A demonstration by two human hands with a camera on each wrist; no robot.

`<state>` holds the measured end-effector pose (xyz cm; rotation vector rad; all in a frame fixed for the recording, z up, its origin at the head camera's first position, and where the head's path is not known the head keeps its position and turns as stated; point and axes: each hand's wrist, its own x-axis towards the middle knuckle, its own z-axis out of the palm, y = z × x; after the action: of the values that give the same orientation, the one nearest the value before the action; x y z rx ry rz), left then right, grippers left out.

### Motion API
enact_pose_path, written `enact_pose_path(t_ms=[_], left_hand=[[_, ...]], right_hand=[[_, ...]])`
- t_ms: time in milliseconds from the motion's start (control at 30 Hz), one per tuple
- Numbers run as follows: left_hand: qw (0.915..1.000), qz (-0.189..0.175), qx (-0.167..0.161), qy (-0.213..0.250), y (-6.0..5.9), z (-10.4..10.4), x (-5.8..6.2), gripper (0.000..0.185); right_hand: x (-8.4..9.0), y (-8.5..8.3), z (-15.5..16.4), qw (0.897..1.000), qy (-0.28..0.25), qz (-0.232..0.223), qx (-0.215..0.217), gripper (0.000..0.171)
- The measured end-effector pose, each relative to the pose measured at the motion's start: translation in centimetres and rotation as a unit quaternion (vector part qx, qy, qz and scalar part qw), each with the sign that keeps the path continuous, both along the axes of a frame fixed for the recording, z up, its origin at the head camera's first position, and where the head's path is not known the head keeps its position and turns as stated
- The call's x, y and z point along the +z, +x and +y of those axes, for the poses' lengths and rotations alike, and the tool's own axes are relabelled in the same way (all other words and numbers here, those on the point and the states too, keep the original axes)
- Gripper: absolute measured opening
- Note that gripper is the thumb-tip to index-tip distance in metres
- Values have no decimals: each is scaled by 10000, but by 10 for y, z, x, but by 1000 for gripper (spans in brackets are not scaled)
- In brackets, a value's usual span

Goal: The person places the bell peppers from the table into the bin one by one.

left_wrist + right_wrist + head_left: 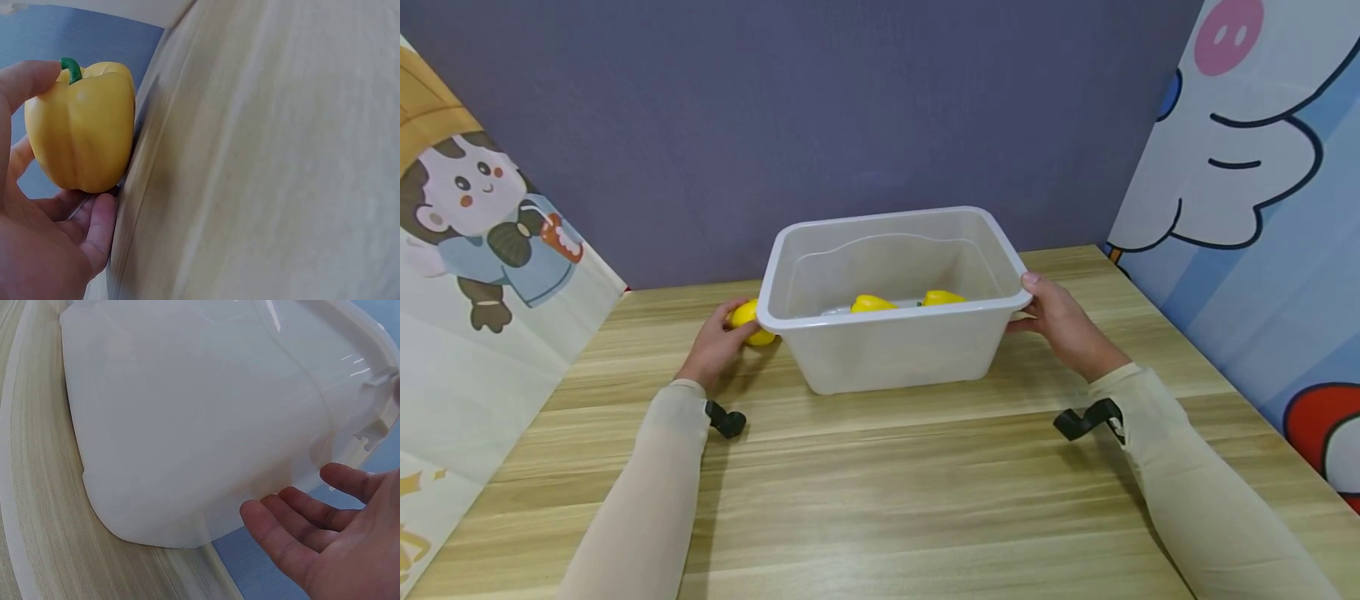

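Note:
A white plastic bin (887, 354) stands on the wooden table, with two yellow bell peppers (872, 303) visible inside over its front rim. Left of the bin, my left hand (715, 342) grips another yellow bell pepper (84, 131), low against the tabletop. Its green stem (72, 70) shows beside the thumb, and the fingers reach round the far side and underneath. At the bin's right end, my right hand (1063, 325) holds the rim, thumb on top. Below the rim, the fingers (281, 534) extend along the outer wall (187, 425).
A dark blue-grey panel (850, 108) rises behind the wooden table (880, 483), close behind the bin. Cartoon-printed walls (1247, 208) flank both sides. A black wrist mount (726, 419) sticks out from each sleeve.

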<state>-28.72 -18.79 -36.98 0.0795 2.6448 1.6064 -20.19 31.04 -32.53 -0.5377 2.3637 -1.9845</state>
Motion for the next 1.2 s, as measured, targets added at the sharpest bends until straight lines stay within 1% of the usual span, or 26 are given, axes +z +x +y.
enact_pose_path(t_ms=[233, 467, 667, 1000, 1200], left_hand=[[9999, 38, 129, 74, -3, 1, -2, 71], [9997, 18, 187, 168, -3, 2, -1, 71], [9996, 2, 270, 71, -3, 3, 0, 70], [9996, 42, 261, 59, -3, 4, 0, 70], [9996, -27, 269, 58, -3, 4, 2, 71]], right_hand=[[-1, 0, 1, 10000, -7, 29, 20, 63], [-1, -1, 2, 10000, 10, 24, -21, 64], [-2, -2, 1, 10000, -9, 12, -36, 64], [-3, -2, 2, 9999, -110, 95, 18, 63], [-3, -2, 2, 9999, -110, 91, 43, 63]])
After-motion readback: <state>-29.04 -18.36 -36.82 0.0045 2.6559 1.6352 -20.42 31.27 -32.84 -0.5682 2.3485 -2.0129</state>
